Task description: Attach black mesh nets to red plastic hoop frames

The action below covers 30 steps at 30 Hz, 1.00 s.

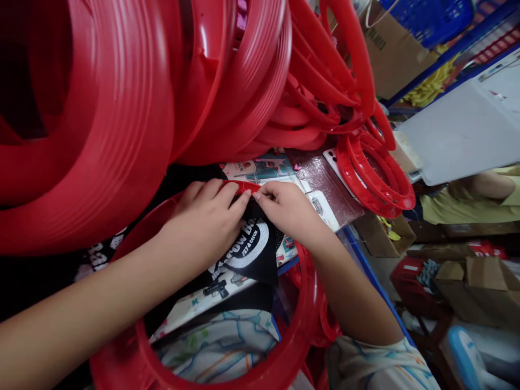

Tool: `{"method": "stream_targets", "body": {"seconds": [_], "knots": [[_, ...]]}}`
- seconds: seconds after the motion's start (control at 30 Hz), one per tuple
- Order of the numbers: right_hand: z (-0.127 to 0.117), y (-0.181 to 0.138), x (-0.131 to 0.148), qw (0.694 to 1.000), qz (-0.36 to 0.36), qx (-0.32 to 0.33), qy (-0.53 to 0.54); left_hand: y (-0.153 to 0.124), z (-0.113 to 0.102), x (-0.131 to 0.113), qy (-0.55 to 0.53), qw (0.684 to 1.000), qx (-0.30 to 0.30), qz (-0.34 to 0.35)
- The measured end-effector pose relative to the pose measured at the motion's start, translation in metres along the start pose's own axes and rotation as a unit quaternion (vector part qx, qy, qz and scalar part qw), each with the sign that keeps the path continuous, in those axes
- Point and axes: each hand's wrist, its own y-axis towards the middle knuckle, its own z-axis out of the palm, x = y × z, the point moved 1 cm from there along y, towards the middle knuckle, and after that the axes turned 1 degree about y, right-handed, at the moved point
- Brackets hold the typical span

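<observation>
A large red plastic ring (pixel 290 349) leans toward me, its far rim under both hands. Across that rim lies my left hand (pixel 209 211), fingers bent over it and the thumb and forefinger pressed close to the edge. My right hand (pixel 286 208) pinches with thumb and forefinger at the same spot, where a corner of black cloth with white lettering (pixel 266 257) meets the rim. The fingertips hide how cloth and ring join there. The rest of the cloth hangs inside the ring, partly covered by my left hand.
Big red rings (pixel 134 108) are piled at the left and back. Smaller red rings (pixel 377 173) lie on the right of the table, beside a phone (pixel 335 162). Printed card sheets (pixel 260 168) lie under the work. Cartons (pixel 467 292) and a person's arm (pixel 493 184) are at the right.
</observation>
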Motion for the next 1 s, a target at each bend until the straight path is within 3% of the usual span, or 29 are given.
{"method": "stream_targets", "body": {"seconds": [0.4, 0.8, 1.0], "knots": [[-0.005, -0.002, 0.003, 0.998, -0.035, -0.009, -0.060, -0.010, 0.016, 0.002, -0.023, 0.999, -0.023, 0.010], [0.000, 0.001, 0.006, 0.996, -0.001, -0.020, -0.092, -0.011, 0.012, -0.001, 0.000, 1.000, -0.017, 0.001], [-0.009, -0.017, -0.002, 0.995, -0.029, -0.068, -0.074, -0.010, 0.010, 0.002, -0.007, 1.000, -0.009, -0.015]]}}
